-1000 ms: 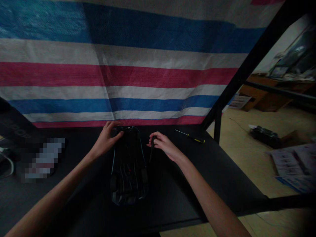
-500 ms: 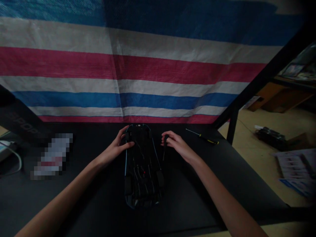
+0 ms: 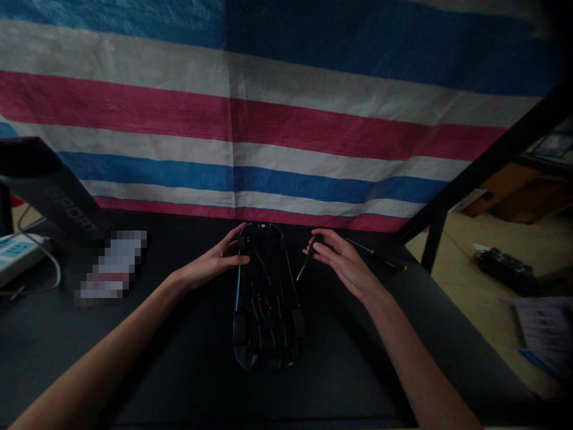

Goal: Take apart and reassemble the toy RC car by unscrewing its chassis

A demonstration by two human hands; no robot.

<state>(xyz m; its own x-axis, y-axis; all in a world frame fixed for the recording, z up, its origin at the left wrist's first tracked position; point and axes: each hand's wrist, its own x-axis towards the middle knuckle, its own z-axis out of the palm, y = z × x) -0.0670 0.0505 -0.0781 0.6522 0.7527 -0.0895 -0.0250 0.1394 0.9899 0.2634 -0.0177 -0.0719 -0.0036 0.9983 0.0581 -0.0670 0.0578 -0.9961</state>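
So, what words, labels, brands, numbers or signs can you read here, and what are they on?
"SPORT": on the dark object at left.
Pixelated patch beside it: blocked out, unreadable.
Papers on the floor at right: too blurred to read.
Toy car, underside up: no text I can make out.

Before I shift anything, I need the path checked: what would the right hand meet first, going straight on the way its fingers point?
Most likely the upturned toy car, at the right side of its far end. Depth is unclear, so the right hand might pass above it.
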